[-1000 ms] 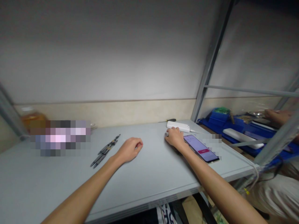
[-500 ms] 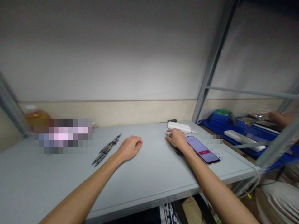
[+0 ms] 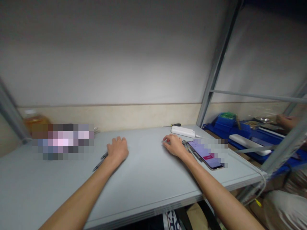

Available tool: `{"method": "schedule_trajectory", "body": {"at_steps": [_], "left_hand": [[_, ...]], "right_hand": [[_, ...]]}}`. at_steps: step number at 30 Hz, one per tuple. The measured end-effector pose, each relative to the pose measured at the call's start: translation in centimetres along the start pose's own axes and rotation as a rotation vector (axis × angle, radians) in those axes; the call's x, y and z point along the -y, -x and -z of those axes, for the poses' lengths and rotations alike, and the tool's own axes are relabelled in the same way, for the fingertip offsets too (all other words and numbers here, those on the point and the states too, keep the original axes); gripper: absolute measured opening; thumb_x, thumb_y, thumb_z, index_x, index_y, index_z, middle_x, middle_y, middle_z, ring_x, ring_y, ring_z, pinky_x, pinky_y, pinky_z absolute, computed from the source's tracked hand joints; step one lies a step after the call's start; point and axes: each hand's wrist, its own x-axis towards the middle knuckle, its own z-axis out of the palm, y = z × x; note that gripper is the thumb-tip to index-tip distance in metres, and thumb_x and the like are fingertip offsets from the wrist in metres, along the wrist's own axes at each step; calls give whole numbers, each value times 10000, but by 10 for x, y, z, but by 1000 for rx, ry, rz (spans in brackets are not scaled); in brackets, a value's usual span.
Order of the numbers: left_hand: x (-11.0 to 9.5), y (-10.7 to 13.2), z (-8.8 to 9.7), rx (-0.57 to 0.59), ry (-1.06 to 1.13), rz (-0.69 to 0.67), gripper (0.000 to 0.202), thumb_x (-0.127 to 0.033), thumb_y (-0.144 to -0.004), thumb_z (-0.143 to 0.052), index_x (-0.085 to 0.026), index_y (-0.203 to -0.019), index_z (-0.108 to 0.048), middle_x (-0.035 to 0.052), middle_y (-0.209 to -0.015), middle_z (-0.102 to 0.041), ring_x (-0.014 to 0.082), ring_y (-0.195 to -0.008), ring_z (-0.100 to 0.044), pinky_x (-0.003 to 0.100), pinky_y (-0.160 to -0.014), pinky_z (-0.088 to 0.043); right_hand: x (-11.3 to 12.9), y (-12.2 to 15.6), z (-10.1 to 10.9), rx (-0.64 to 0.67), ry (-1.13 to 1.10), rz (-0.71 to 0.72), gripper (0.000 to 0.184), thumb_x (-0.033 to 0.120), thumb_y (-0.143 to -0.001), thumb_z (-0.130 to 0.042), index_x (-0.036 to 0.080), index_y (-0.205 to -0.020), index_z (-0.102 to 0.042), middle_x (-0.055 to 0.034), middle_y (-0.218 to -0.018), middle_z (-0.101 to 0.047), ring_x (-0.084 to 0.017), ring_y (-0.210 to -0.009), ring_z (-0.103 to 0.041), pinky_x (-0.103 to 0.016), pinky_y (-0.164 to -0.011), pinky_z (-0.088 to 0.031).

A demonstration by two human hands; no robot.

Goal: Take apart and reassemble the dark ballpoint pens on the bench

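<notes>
My left hand (image 3: 118,148) is over the grey and black pens (image 3: 98,166) on the left of the table, its fingers apart and bent downward. It hides most of the pens; only their lower ends show past the wrist, and I cannot see its fingertips clearly. My right hand (image 3: 173,144) hovers or rests low on the right side, fingers loosely curved and apart, with nothing visible in them. Just right of it, more dark pens (image 3: 195,152) lie along the left edge of a phone (image 3: 206,153) with a lit screen.
Behind the phone lie a white power strip (image 3: 183,131) and a screwdriver (image 3: 176,125). A bottle of amber liquid (image 3: 35,121) stands at back left beside a blurred patch. Metal posts (image 3: 217,64) frame the table (image 3: 144,185). Blue trays (image 3: 225,123) and another person's hand (image 3: 286,121) are at right.
My left hand has moved left and opened over the pens. My right hand has shifted slightly left, uncovering the pens beside the phone.
</notes>
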Motion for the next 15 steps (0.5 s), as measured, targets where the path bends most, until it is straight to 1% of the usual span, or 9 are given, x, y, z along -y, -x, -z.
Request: {"method": "schedule_trajectory", "body": {"at_steps": [7, 15], "left_hand": [[1, 0, 1, 45, 2, -22, 412, -41, -727, -344, -122, -1077, -544, 193, -1084, -507, 311, -1014, -447, 430, -686, -466], [1, 0, 3, 34, -9, -36, 420, -11, -748, -291, -114, -1082, -525, 188, -1041, -528, 303, -966, -497, 391, -669, -469]], "right_hand": [[-2, -1, 0, -14, -14, 10, 191, 271, -781, -516, 193, -919, -621, -60, -885, -588, -195, -905, -487, -293, -717, -273], [0, 0, 2, 1, -20, 20, 173, 275, -778, -519, 196, -884, -629, -59, -890, -584, -199, -901, -486, -295, -719, -284]]}}
